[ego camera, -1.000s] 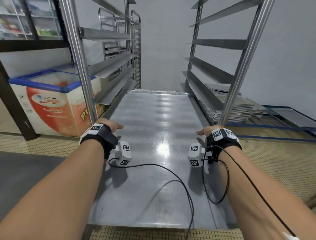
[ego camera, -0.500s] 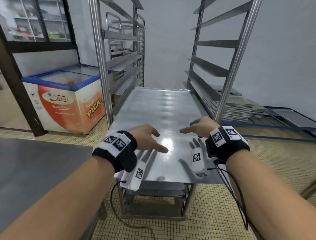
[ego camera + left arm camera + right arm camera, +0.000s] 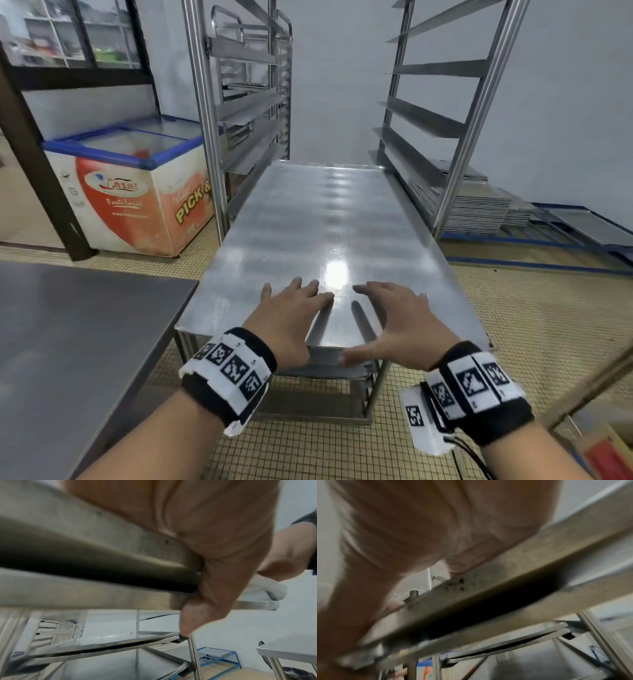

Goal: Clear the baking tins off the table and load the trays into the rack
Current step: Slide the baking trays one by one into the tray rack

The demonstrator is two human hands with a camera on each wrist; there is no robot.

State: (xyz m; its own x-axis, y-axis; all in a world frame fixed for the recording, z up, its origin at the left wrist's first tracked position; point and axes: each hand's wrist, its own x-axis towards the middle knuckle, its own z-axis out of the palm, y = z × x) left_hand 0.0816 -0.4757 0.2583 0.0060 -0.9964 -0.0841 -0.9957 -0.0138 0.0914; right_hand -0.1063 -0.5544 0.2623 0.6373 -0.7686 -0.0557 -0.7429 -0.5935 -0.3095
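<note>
Tray pushed deeper into the rack; both hands have shifted from its sides to its near edge.

Left hand (image 3: 291, 308) and right hand (image 3: 397, 318), fingers flat and spread, press the tray (image 3: 325, 222) along the rack (image 3: 479, 113) runners; next, one straight final shove.

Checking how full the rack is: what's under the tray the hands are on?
Under the top tray, the left wrist view shows more trays on lower rails, slightly bowed. How many sit further down is hidden by the tray and both hands.
</note>
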